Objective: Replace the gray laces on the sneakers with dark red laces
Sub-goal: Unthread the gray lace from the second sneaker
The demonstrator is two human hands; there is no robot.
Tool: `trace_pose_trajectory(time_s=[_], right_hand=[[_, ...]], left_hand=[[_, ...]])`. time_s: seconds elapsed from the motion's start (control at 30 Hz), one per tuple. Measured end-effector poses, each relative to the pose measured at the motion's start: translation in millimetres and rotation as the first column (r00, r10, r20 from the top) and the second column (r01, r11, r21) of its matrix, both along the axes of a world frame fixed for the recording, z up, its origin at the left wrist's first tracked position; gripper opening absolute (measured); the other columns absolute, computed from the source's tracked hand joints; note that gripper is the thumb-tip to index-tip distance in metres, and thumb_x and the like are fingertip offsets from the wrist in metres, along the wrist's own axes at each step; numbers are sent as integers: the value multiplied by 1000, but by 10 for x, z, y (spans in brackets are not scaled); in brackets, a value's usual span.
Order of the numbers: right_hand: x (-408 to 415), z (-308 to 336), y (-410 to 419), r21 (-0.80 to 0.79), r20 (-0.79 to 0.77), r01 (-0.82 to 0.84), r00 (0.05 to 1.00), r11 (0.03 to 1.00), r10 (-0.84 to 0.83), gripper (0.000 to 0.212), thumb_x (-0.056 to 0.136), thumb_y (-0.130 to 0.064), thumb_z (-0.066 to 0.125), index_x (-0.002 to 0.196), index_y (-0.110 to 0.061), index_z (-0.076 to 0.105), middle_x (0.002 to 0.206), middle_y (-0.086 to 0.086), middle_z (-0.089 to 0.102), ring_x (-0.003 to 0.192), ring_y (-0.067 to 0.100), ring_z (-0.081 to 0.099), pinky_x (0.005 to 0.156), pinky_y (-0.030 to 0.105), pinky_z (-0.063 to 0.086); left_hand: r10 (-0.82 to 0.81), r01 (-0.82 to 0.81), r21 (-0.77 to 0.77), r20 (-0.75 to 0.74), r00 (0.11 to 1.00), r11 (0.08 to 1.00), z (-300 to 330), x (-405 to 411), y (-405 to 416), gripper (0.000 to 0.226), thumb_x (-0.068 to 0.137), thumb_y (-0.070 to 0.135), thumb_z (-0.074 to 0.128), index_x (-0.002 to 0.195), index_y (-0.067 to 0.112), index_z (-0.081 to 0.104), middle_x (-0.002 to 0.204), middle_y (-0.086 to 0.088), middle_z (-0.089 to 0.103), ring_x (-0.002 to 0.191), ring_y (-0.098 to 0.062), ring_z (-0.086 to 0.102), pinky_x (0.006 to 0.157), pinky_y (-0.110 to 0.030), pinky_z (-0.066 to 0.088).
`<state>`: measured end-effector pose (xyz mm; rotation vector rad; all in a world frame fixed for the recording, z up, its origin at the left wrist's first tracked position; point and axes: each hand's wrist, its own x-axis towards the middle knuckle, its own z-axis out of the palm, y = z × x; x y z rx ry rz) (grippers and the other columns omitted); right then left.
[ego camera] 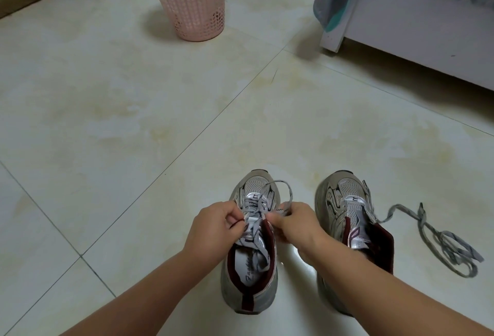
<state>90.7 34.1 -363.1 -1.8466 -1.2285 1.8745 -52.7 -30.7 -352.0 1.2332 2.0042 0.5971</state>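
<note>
Gray lace [254, 218] is threaded in the left sneaker [251, 250], which stands on the floor [133, 121] with its long axis running away from the person, toe farthest. Left hand [211, 228] and right hand [294, 224] each pinch the lace at the upper eyelets, equally near. Right sneaker [352, 228] stands beside it, its removed lace [443, 242] lying just to the right.

Two gray sneakers stand side by side, toes pointing away: the left sneaker [250, 252] still gray-laced, the right sneaker [352, 231] unlaced, its gray lace [443, 239] lying loose on the floor beside it.
</note>
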Motion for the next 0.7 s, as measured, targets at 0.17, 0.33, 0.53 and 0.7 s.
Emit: trace_pose_trajectory(time_s=[0.17,0.33,0.53,0.7], right_hand=[[143,154,178,42,-53,225,973,973,-222,16,95,0,44,80,-6,45,64,11,52,53,22,48,54,35,49],[290,345,278,49,663,-730,534,682,524,16,84,-5,52,76,-18,54,99,10,66,94,28,62,77,32,48],[120,502,215,-7,708,-849,369,528,602,38,84,-19,53,121,-9,48,119,11,55,113,30,51,88,35,45],[-69,490,222,387,663,-733,643,560,384,49,86,-2,43,132,-18,46,123,7,50,120,24,39,94,33,37]], left_hand=[[-9,9,9,-12,1000,1000,-3,-6,-9,25,79,15,66,63,30,56,56,9,54,53,-3,50,56,-21,47],[-22,22,9,11,1000,1000,-23,-5,-17,13,82,20,63,88,31,60,69,9,53,62,-3,49,62,-18,42],[-333,333,-21,-86,939,943,-77,45,4,45,94,11,41,132,35,47,100,4,37,100,-11,42,87,-21,39],[-261,257,75,43,964,964,-77,7,-37,31,89,6,51,100,28,70,93,14,41,90,-1,45,76,-6,35]])
